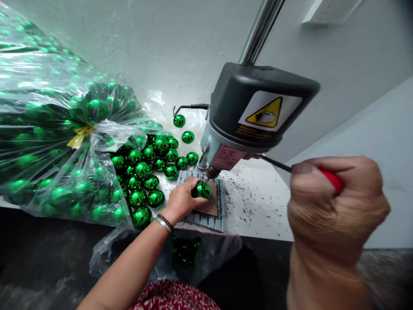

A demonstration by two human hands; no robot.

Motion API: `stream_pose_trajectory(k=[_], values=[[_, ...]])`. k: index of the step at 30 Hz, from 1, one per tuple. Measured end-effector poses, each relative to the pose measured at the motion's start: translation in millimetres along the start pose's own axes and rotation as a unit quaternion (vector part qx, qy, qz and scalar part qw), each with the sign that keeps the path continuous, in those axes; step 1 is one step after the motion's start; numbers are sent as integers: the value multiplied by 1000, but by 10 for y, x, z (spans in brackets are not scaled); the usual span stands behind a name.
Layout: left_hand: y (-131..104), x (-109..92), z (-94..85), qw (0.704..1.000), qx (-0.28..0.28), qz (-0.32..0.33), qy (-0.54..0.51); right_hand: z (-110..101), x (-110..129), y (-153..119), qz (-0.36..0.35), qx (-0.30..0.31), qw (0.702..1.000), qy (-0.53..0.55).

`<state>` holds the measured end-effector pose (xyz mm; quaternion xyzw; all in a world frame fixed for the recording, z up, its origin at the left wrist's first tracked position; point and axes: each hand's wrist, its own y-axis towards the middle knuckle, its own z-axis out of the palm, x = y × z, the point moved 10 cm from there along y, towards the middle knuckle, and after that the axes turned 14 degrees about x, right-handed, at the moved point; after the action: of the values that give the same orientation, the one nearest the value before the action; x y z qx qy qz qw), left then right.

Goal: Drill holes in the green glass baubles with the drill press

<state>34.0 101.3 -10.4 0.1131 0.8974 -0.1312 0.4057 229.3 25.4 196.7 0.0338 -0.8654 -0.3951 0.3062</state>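
Note:
Under the drill press [245, 112], a shiny green ball [204, 189] is gripped between the thumb and fingers of my left hand [183, 198]. The ball rests on a brown square board [209, 209] lying on the grey slotted base [200, 220]. The drill chuck [213, 171] points down just above the ball; whether the bit touches it I cannot tell. My right hand [335, 206] is closed around the red-ended handle [334, 181] of the drill's feed lever [274, 162].
Loose green balls [143, 170] lie left of the base, spilling from a large clear bag [64, 172] with a yellow tie [80, 135]. Dark shavings are scattered over the white table [264, 211]. Below the table edge hangs another clear bag [155, 254] with green pieces inside.

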Motion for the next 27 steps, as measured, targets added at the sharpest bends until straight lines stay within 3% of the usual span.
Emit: stream_pose_trajectory(k=[18,27], values=[[18,68,37,1000,-13,13,-10,66,-8,-277,-69,0,998,-12],[7,50,14,1000,-27,7,-8,209,-27,-434,-127,7,992,20]])
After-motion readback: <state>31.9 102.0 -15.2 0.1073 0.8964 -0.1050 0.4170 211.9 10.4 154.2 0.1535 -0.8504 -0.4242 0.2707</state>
